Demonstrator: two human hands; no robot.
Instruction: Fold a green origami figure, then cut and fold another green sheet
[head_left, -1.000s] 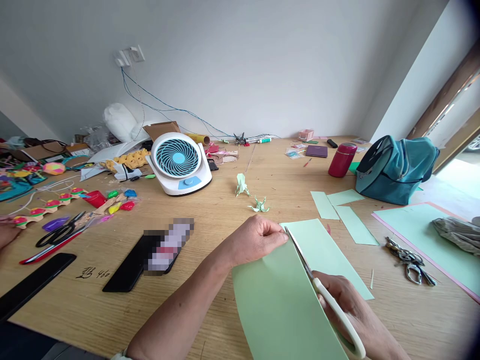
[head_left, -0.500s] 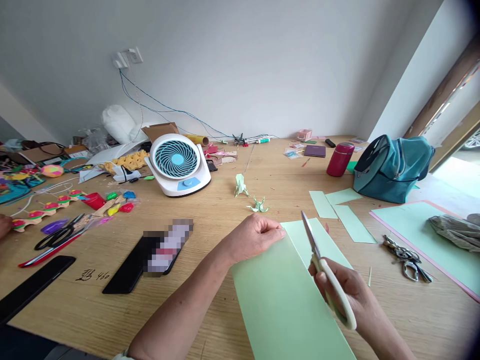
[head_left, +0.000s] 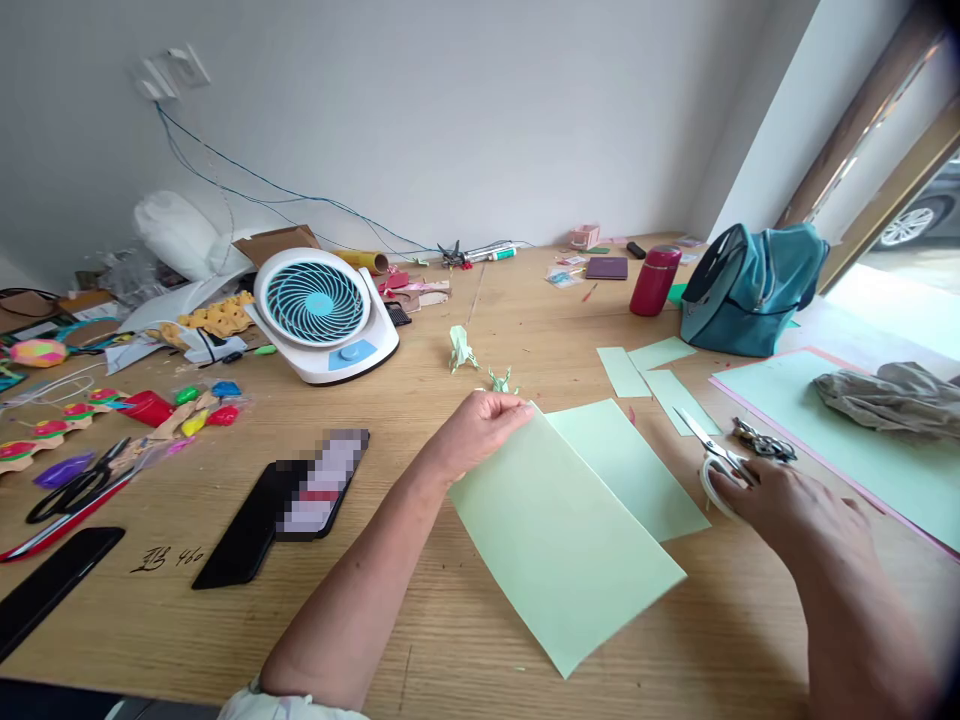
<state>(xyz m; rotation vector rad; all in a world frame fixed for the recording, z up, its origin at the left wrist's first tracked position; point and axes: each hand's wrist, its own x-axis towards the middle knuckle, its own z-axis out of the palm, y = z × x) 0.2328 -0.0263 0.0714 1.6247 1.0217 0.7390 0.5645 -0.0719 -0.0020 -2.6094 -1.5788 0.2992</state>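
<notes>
My left hand point(head_left: 480, 432) pinches the far corner of a light green sheet of paper point(head_left: 562, 540), its fingers closed. The sheet's near end bends slightly above the wooden table. Partly beneath it lies another green sheet point(head_left: 622, 460). Off to the right, my right hand point(head_left: 799, 510) is palm down, low over the table, with its fingers around the white handle of a pair of scissors point(head_left: 705, 432). The blades point away to the left, slightly parted, beside a bunch of keys point(head_left: 761, 440). Two folded green paper figures, one the nearer point(head_left: 501, 380) and one the farther point(head_left: 460, 350), stand beyond my left hand.
Several green paper strips point(head_left: 622, 372) lie ahead to the right, near a teal bag point(head_left: 739, 300) and a red flask point(head_left: 655, 282). A white fan point(head_left: 322, 315) stands left of centre. Phones point(head_left: 247, 530), black scissors point(head_left: 75, 495) and craft pieces lie at left.
My right hand has carried the scissors right and down, away from the paper's edge, turning palm down. The held sheet has swung and its near end now shows. The view has shifted slightly right.
</notes>
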